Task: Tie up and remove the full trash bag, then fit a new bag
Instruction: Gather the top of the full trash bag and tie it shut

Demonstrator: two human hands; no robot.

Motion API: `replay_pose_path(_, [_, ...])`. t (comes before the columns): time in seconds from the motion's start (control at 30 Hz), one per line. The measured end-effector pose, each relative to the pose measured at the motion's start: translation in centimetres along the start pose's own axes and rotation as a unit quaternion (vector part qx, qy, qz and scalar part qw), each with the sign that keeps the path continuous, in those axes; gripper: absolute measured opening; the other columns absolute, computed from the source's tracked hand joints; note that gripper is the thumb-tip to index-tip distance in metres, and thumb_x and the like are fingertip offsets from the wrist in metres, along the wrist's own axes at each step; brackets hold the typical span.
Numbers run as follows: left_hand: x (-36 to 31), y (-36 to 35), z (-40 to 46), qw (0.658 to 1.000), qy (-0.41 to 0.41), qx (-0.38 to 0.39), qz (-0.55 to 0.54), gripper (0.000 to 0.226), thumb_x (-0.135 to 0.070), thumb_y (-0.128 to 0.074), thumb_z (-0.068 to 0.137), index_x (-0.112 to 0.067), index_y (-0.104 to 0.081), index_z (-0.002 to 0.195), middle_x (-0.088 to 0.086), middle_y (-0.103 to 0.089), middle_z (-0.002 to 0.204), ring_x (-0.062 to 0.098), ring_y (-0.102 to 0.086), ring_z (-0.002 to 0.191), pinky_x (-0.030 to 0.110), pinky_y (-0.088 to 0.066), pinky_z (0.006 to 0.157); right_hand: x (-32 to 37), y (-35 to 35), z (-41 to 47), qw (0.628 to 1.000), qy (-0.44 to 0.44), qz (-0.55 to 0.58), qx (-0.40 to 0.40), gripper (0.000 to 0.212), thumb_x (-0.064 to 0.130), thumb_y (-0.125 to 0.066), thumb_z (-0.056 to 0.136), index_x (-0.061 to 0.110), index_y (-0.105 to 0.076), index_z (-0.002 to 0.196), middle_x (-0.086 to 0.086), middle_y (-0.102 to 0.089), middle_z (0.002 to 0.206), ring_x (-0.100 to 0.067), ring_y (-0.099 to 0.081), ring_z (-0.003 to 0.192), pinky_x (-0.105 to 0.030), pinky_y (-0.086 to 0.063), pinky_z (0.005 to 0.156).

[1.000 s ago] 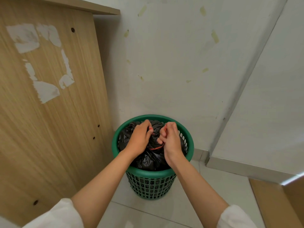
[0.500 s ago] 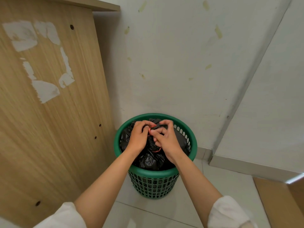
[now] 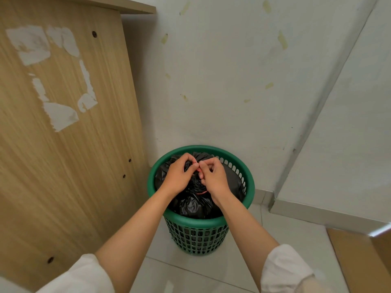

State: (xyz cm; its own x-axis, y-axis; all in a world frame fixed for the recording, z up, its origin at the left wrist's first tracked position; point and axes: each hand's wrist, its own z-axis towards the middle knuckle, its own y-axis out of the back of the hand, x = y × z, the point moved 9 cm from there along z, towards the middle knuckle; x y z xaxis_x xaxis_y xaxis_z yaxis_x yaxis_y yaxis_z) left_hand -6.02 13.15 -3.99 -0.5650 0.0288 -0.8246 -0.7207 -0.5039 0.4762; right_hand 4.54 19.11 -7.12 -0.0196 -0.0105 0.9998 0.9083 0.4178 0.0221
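The black trash bag [image 3: 196, 203] sits inside the green plastic basket [image 3: 196, 235] on the floor, near the wall corner. Its neck is gathered, and both the left hand [image 3: 179, 176] and the right hand [image 3: 213, 178] pinch the red drawstring [image 3: 198, 169] between their fingertips. The tying step is in hand; next the knot needs a firm pull before lifting.

Under your hands you have a glossy, crinkled black plastic trash bag [image 3: 196, 203] with a thin red drawstring [image 3: 202, 192]. It sits in a smooth, matt green plastic basket [image 3: 196, 235] with lattice walls. Beside it stands a wood-grain laminate panel [image 3: 63, 144], matt, patched with torn white paper scraps [image 3: 61, 116]. The floor tiles [image 3: 296, 235] look smooth, faintly glossy.
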Motion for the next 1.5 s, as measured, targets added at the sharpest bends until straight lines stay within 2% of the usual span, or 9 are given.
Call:
replay_pose_path(0.17, [1.4, -0.1, 1.3, 0.997, 0.071, 0.012, -0.015, 0.009, -0.024, -0.054, 0.095, -0.021, -0.056, 0.087, -0.008, -0.059, 0.087, 0.012, -0.054, 0.088, 0.027, -0.042, 0.080, 2.4, -0.2, -1.0, 0.986, 0.137, -0.098, 0.014, 0.012, 0.025, -0.054, 0.096, 0.013, -0.054, 0.092, -0.004, -0.061, 0.084, -0.016, -0.056, 0.077, -0.027, -0.046, 0.071])
replay_pose_path(0.3, [2.2, 0.2, 1.4, 0.992, 0.108, 0.019, -0.059, 0.014, -0.022, -0.058, 0.092, -0.025, -0.057, 0.079, -0.004, -0.062, 0.085, 0.015, -0.057, 0.087, 0.038, -0.046, 0.089, 3.2, -0.4, -0.9, 0.964, 0.190, -0.180, 0.052, 0.016, 0.028, -0.054, 0.095, 0.018, -0.057, 0.083, -0.004, -0.061, 0.082, -0.016, -0.056, 0.073, -0.026, -0.044, 0.068])
replay_pose_path(0.5, [0.9, 0.0, 0.6, 0.998, 0.041, -0.009, -0.049, 0.007, -0.018, -0.057, 0.093, -0.017, -0.056, 0.085, -0.009, -0.058, 0.084, 0.009, -0.053, 0.085, 0.032, -0.042, 0.087, 3.5, 0.1, 0.4, 0.951, 0.180, -0.248, 0.050, 0.015, 0.003, -0.064, 0.079, 0.015, -0.055, 0.079, -0.008, -0.060, 0.086, -0.014, -0.050, 0.074, -0.027, -0.042, 0.068])
replay_pose_path(0.73, [-0.8, 0.8, -0.3, 0.998, -0.021, -0.052, -0.001, 0.005, -0.015, -0.056, 0.093, -0.013, -0.054, 0.089, -0.004, -0.058, 0.086, 0.010, -0.055, 0.084, 0.017, -0.041, 0.077, 3.5, -0.9, 0.6, 0.897, 0.132, -0.422, 0.024, 0.022, 0.025, -0.050, 0.096, 0.011, -0.053, 0.080, -0.011, -0.059, 0.093, -0.030, -0.058, 0.085, -0.037, -0.043, 0.072])
replay_pose_path(0.9, [-1.5, 1.0, -1.0, 0.994, -0.051, -0.087, 0.051, 0.005, -0.015, -0.057, 0.091, -0.014, -0.055, 0.087, 0.002, -0.054, 0.090, 0.012, -0.050, 0.086, 0.006, -0.033, 0.076, 1.4, -0.2, 0.6, 0.990, -0.080, -0.109, 0.049, 0.016, 0.018, -0.056, 0.087, 0.007, -0.065, 0.079, -0.006, -0.056, 0.074, -0.017, -0.050, 0.067, -0.031, -0.038, 0.061])
replay_pose_path(1.07, [-2.3, 0.9, -2.1, 0.992, -0.074, -0.094, 0.044, 0.004, -0.013, -0.061, 0.089, -0.013, -0.058, 0.087, 0.001, -0.048, 0.099, 0.009, -0.049, 0.098, 0.005, -0.031, 0.089, 0.0, 0.4, 0.8, 0.985, -0.169, 0.000, 0.018, 0.021, 0.013, -0.063, 0.090, 0.010, -0.059, 0.070, -0.001, -0.053, 0.062, -0.010, -0.042, 0.053, -0.022, -0.032, 0.049])
replay_pose_path(1.3, [-2.9, 1.1, -4.6, 0.970, -0.126, -0.129, 0.166, 0.006, -0.009, -0.060, 0.089, -0.011, -0.054, 0.087, -0.001, -0.045, 0.113, 0.022, -0.043, 0.121, 0.041, -0.030, 0.110, -2.2, 0.0, 0.6, 0.968, -0.230, 0.062, -0.080, 0.019, 0.007, -0.071, 0.081, 0.007, -0.060, 0.066, -0.012, -0.063, 0.072, -0.024, -0.058, 0.063, -0.035, -0.052, 0.060])
replay_pose_path(1.4, [-3.6, 1.2, -4.8, 0.923, -0.148, -0.152, 0.321, 0.005, -0.017, -0.058, 0.090, -0.013, -0.055, 0.091, 0.005, -0.051, 0.108, 0.025, -0.048, 0.103, 0.044, -0.042, 0.092, -2.4, 0.2, 0.6, 0.966, -0.228, 0.065, -0.100, 0.016, 0.009, -0.073, 0.077, 0.009, -0.062, 0.065, -0.019, -0.071, 0.089, -0.033, -0.069, 0.086, -0.047, -0.057, 0.082])
replay_pose_path(1.5, [-3.4, 1.2, -4.4, 0.907, -0.138, -0.147, 0.369, 0.009, -0.023, -0.046, 0.095, -0.016, -0.052, 0.094, 0.006, -0.050, 0.106, 0.023, -0.046, 0.089, 0.034, -0.036, 0.075, -2.6, 0.0, 0.5, 0.967, -0.226, 0.073, -0.086, 0.016, 0.010, -0.072, 0.075, 0.010, -0.063, 0.063, -0.022, -0.072, 0.092, -0.037, -0.068, 0.092, -0.053, -0.056, 0.084])
